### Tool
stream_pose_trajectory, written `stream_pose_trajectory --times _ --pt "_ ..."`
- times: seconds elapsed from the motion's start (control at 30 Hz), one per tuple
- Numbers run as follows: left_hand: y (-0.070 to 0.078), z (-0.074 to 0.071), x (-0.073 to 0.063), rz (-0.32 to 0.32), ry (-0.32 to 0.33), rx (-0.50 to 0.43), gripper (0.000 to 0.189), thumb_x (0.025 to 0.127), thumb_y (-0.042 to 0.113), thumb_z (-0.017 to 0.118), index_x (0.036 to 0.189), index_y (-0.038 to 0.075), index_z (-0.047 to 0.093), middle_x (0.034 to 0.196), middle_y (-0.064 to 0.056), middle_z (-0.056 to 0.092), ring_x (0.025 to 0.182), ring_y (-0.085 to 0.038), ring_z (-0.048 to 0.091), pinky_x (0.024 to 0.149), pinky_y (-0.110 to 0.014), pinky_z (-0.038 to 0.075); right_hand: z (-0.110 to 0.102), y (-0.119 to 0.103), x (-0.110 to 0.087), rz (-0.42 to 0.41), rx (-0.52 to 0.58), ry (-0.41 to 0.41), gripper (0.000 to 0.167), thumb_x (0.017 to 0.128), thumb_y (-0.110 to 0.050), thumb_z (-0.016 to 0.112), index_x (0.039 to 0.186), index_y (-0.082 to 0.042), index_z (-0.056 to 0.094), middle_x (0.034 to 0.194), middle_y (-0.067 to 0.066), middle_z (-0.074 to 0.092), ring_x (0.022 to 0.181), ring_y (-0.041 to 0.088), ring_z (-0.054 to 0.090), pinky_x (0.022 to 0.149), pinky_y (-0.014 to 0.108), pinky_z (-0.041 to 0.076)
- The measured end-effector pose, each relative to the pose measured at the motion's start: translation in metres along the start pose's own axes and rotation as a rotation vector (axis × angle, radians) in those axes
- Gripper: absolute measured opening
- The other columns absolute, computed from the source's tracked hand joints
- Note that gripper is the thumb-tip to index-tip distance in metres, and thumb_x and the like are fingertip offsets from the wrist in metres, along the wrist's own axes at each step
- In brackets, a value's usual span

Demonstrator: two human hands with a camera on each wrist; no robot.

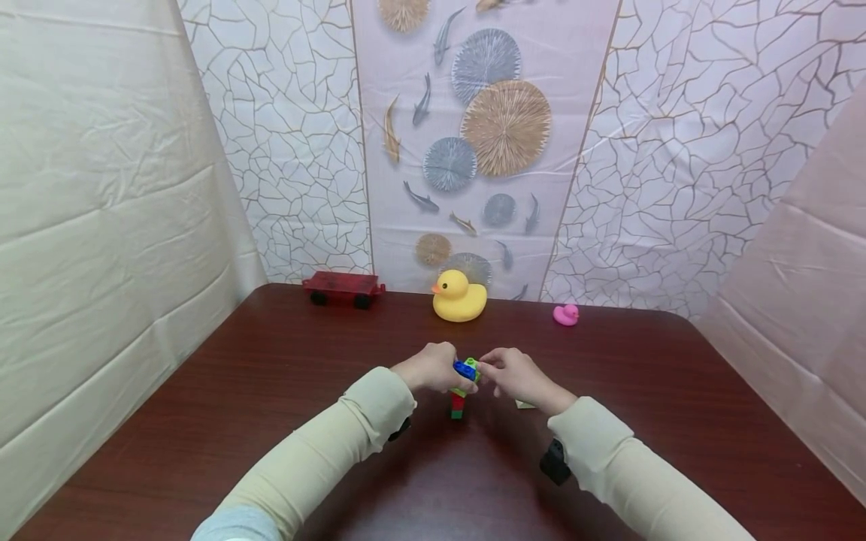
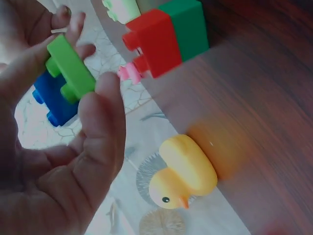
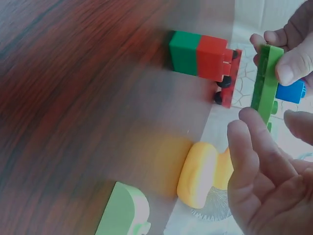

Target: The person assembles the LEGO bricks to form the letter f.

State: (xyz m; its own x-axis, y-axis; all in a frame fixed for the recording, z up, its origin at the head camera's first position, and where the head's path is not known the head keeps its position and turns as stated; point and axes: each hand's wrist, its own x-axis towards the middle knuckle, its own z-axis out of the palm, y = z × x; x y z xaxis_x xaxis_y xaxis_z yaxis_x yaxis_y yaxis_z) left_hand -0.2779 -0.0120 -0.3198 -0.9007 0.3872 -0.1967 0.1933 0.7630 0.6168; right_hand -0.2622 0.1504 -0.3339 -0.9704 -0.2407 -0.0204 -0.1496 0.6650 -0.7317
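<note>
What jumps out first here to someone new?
Probably the big yellow duck, bright against the dark table at its far edge, near the middle. Next, the lime-green brick and blue brick, held up in the left hand with the right hand close beside them. After that, the red wagon at the far left and small pink duck to the yellow one's right.

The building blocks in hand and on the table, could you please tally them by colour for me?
Lime green block: 1
Blue block: 1
Red block: 1
Dark green block: 1
Pale green block: 1
Total: 5
</note>
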Motion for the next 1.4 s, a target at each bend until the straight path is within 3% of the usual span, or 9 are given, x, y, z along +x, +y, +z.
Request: stream_pose_trajectory --times 0.23,0.4,0.47,0.57,0.67,0.8,0.97,1.2,1.4 --pt "0.002 0.001 -0.003 0.091 0.045 -0.070 0.061 0.070 0.030 0.073 0.119 0.007 0.045 0.093 -0.006 0.051 0.074 -0.016 0.052 0.054 -0.025 0.047 -0.006 -0.003 -0.002 -0.065 0.104 -0.110 0.038 0.088 -0.011 0.048 0.122 0.005 0.043 0.094 0.014 0.061 0.061 0.026 0.056 0.054 0.037 0.046" --pt "0.001 -0.001 -0.002 -0.010 0.041 -0.139 0.052 0.069 0.038 0.070 0.101 0.002 0.050 0.080 -0.009 0.054 0.061 -0.021 0.059 0.054 -0.027 0.048 -0.007 -0.005 -0.005 -0.185 0.072 -0.240 0.047 0.080 -0.010 0.056 0.122 0.008 0.042 0.109 0.015 0.056 0.076 0.021 0.057 0.065 0.033 0.047" --pt "0.001 0.000 -0.002 -0.059 0.037 -0.128 0.051 0.070 0.045 0.066 0.091 0.001 0.051 0.074 -0.011 0.055 0.058 -0.024 0.061 0.054 -0.027 0.047 -0.004 -0.007 -0.006 -0.217 0.008 -0.215 0.049 0.077 -0.015 0.064 0.117 0.006 0.047 0.103 0.012 0.058 0.079 0.019 0.056 0.068 0.030 0.046" --pt "0.004 0.002 -0.001 -0.108 0.041 -0.080 0.055 0.071 0.055 0.061 0.081 0.002 0.053 0.068 -0.012 0.057 0.057 -0.026 0.062 0.054 -0.027 0.047 0.004 -0.012 -0.007 -0.193 -0.131 -0.090 0.048 0.070 -0.023 0.073 0.107 0.001 0.053 0.089 0.004 0.059 0.074 0.013 0.054 0.065 0.027 0.046" --pt "0.004 0.002 -0.002 -0.118 0.027 -0.094 0.065 0.071 0.061 0.056 0.091 -0.001 0.052 0.069 -0.012 0.056 0.058 -0.027 0.061 0.057 -0.030 0.048 0.007 -0.013 -0.008 -0.152 -0.195 -0.005 0.043 0.067 -0.019 0.075 0.101 -0.001 0.054 0.082 0.002 0.058 0.067 0.013 0.053 0.059 0.026 0.046" --pt "-0.003 -0.002 -0.003 -0.106 -0.010 -0.203 0.070 0.076 0.061 0.048 0.104 -0.002 0.048 0.073 -0.015 0.055 0.058 -0.027 0.061 0.062 -0.034 0.048 0.002 -0.007 -0.007 -0.153 -0.160 -0.001 0.037 0.069 -0.010 0.071 0.099 -0.001 0.053 0.082 0.004 0.056 0.067 0.015 0.052 0.059 0.027 0.047" --pt "-0.005 -0.005 -0.001 -0.066 -0.037 -0.268 0.040 0.089 0.036 0.046 0.102 -0.001 0.050 0.076 -0.014 0.057 0.062 -0.024 0.060 0.066 -0.037 0.048 -0.003 -0.002 -0.006 -0.165 -0.090 -0.024 0.035 0.071 -0.010 0.071 0.098 -0.002 0.052 0.084 0.004 0.058 0.071 0.016 0.054 0.064 0.028 0.048" --pt "-0.007 -0.010 0.003 0.022 -0.018 -0.395 0.021 0.089 0.012 0.050 0.102 -0.003 0.057 0.083 -0.010 0.058 0.072 -0.021 0.059 0.068 -0.037 0.048 -0.008 -0.004 -0.012 -0.320 -0.092 -0.143 0.048 0.070 -0.023 0.073 0.109 -0.003 0.052 0.099 0.008 0.060 0.074 0.016 0.056 0.062 0.026 0.047" --pt "-0.007 -0.011 0.009 0.065 -0.062 -0.399 0.015 0.085 0.011 0.056 0.094 0.000 0.057 0.082 -0.008 0.057 0.070 -0.018 0.051 0.067 -0.034 0.046 -0.009 -0.008 -0.013 -0.515 -0.312 -0.016 0.053 0.067 -0.016 0.076 0.114 -0.009 0.051 0.108 0.002 0.051 0.085 0.016 0.053 0.071 0.028 0.046"
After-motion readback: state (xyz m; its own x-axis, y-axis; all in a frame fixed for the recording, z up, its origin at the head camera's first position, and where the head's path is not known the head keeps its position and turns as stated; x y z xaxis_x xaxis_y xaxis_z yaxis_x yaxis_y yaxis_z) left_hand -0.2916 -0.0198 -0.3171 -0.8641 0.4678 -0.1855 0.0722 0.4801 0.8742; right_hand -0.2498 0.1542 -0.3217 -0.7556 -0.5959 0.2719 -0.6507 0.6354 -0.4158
